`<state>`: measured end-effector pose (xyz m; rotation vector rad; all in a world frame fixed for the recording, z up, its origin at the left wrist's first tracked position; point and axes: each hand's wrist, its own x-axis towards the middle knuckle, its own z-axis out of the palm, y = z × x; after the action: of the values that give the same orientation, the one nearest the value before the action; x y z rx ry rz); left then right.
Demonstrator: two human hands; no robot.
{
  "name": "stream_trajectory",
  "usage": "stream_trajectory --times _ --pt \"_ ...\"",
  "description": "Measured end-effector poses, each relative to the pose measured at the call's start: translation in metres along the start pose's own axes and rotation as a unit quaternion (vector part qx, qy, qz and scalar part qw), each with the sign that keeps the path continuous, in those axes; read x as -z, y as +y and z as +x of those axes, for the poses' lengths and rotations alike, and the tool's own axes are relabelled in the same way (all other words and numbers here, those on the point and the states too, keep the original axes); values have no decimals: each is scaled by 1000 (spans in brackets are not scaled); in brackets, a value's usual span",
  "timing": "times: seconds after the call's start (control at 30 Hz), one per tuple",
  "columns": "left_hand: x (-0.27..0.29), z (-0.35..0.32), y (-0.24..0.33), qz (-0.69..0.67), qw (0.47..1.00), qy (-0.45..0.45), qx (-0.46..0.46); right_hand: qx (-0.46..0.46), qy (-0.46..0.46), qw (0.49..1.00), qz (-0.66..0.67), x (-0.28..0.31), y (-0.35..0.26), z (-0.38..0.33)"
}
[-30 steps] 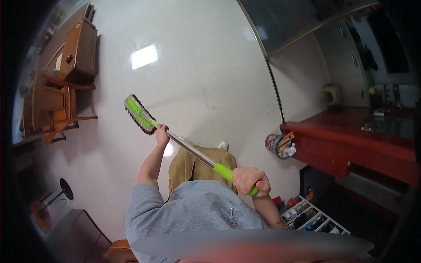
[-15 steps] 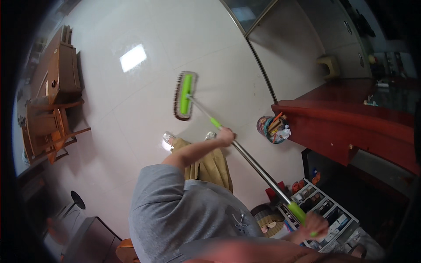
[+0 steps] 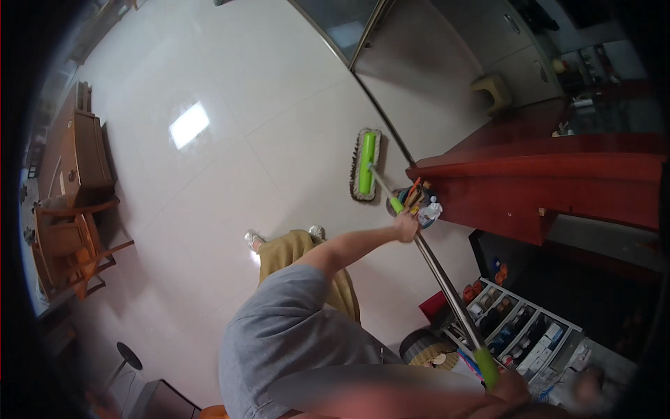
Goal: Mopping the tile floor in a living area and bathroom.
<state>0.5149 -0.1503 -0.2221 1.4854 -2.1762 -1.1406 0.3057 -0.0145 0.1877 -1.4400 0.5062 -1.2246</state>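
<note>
A flat mop point(image 3: 366, 164) with a green plate and a grey-brown fringed pad lies on the pale tiled floor, just left of a dark floor track. Its metal pole slants toward me to the lower right. My left hand point(image 3: 406, 227) is wrapped round the pole just behind the green collar, over a waste bin point(image 3: 427, 218) filled with rubbish. At the green grip on the pole's near end, my right hand point(image 3: 513, 387) is closed, partly hidden near the lower edge.
A red wooden counter point(image 3: 530, 181) stands right of the mop, with a yellow-beige stool point(image 3: 494, 94) beyond it. Below it is a shoe rack point(image 3: 520, 325) beside a woven basket point(image 3: 426, 346). A wooden chair point(image 3: 73, 241) and cabinet point(image 3: 91, 157) stand at the left. A glass door point(image 3: 349, 31) is ahead.
The mop head has slid right across the floor, close to the track and bin. My left hand has swung right with the pole; my right hand has dropped slightly lower.
</note>
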Motion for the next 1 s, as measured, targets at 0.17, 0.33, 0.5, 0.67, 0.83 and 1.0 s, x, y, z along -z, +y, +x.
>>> stream_trajectory --times 0.17,0.33,0.5,0.67,0.83,1.0 --pt "2 -40 30 -38 996 78 11 19 -40 999 -5 -4 -9 15" --pt "16 -58 -4 -43 995 56 69 -55 -123 987 91 -19 3 58" --pt "-2 -78 6 -105 981 141 80 11 -163 982 91 -39 -31 82" --pt "40 -117 11 -8 984 149 96 79 -222 959 155 -74 -44 105" --pt "67 -207 43 -141 923 350 81 148 -299 920 206 -120 -61 108" --pt "119 -366 28 -174 872 421 180 192 -380 874 232 -185 -38 121"
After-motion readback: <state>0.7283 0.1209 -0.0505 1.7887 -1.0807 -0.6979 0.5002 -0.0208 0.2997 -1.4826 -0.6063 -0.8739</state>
